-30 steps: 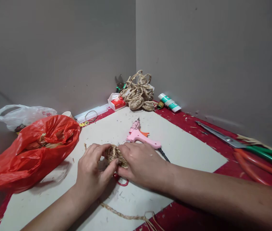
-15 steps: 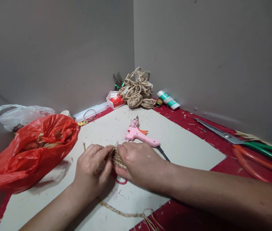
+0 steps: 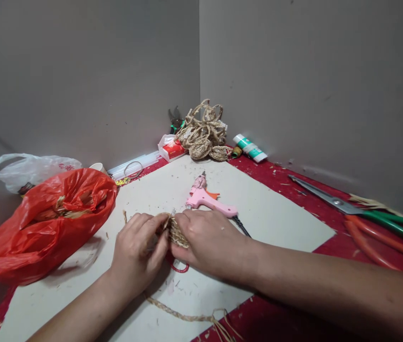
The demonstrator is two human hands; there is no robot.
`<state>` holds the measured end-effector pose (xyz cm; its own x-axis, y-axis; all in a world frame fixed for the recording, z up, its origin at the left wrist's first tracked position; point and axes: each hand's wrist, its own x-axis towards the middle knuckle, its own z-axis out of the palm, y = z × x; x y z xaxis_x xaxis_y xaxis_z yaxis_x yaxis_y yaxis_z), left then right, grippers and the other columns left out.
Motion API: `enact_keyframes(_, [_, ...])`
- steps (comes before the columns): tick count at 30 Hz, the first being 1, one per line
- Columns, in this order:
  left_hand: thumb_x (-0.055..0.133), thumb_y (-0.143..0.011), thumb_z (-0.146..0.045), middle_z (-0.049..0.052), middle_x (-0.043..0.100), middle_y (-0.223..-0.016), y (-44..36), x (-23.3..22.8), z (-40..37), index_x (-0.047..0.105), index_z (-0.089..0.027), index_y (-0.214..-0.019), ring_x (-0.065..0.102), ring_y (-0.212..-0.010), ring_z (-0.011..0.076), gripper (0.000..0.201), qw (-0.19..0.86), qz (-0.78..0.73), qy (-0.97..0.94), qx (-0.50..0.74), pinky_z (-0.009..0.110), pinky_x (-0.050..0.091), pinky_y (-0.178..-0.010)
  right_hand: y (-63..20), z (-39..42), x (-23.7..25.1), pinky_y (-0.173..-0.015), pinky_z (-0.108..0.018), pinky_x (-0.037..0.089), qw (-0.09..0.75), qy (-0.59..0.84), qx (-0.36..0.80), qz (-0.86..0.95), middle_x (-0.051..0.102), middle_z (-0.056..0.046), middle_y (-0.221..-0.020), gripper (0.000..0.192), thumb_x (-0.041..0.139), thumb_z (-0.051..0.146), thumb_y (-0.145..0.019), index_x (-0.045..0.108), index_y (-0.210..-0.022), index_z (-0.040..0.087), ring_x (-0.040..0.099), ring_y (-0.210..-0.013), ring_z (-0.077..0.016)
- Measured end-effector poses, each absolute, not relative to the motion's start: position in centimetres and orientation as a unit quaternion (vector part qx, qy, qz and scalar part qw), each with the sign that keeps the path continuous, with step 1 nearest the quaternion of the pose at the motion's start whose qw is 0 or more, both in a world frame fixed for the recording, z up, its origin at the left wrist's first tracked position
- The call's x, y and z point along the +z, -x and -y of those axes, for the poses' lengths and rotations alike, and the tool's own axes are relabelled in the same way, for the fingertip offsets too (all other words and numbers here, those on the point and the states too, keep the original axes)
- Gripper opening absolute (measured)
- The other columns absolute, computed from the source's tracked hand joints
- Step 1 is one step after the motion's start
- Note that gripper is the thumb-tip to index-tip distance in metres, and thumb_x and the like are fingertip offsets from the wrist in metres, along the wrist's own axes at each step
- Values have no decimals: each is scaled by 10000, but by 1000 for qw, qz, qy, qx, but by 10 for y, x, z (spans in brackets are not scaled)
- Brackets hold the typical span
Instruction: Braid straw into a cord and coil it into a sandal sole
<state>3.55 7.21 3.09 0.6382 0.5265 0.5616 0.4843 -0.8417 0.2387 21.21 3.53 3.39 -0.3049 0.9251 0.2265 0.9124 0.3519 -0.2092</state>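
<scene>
Between my two hands is a small piece of coiled straw braid (image 3: 179,236), its rows visible in the gap. My left hand (image 3: 140,242) pinches its left edge with thumb and fingertips. My right hand (image 3: 208,240) is wrapped round its right side, hiding much of it. A loose length of braid (image 3: 180,314) trails on the white board below, ending in frayed strands. Under the hands a red loop (image 3: 180,269), probably a scissors handle, partly shows. Just beyond lies a pink glue gun (image 3: 208,202) with an orange trigger and black cord.
A red plastic bag (image 3: 51,223) of straw lies left, with a clear bag (image 3: 26,171) behind. Glue sticks (image 3: 133,165), a tissue pack (image 3: 173,148) and a heap of braided cord (image 3: 204,130) line the corner. Large shears (image 3: 340,204) lie right on red cloth. Grey walls enclose the back.
Both hands stay almost in place on the coiled braid, with only a slight shift of the fingers. The view has moved a little; everything else lies as before.
</scene>
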Motion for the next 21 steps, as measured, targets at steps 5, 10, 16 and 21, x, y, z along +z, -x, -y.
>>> enact_keyframes(5, [639, -774, -176, 42, 608, -871, -36, 32, -72, 523, -209, -1098, 553, -768, 172, 346, 18, -309, -883, 352, 290, 441, -671, -214, -38, 36, -601, -332, 390, 166, 599, 36, 783, 691, -108, -781, 303, 559, 420, -805, 649, -852, 135, 640, -710, -264])
enact_keyframes(10, [690, -723, -263, -3, 568, -764, -37, 30, -70, 535, -203, -913, 515, -660, 138, 252, 90, -400, -826, 387, 261, 419, -613, -216, -42, 32, -585, -312, 351, 208, 614, 45, 760, 687, -89, -750, 313, 544, 456, -804, 633, -808, 156, 627, -688, -244])
enact_keyframes(16, [662, -759, -304, -18, 560, -652, -43, 32, -68, 578, -177, -802, 514, -602, 113, 159, 340, -457, -726, 386, 228, 433, -594, -217, -43, 27, -607, -296, 350, 254, 615, 46, 745, 682, -80, -764, 327, 533, 480, -813, 609, -806, 161, 629, -716, -227])
enact_keyframes(21, [717, -716, -313, 0, 602, -670, -42, 33, -72, 628, -154, -776, 540, -595, 109, 192, 476, -451, -630, 415, 215, 449, -577, -216, -43, 28, -590, -294, 342, 261, 618, 36, 741, 682, -77, -753, 337, 540, 489, -805, 610, -804, 160, 626, -695, -220])
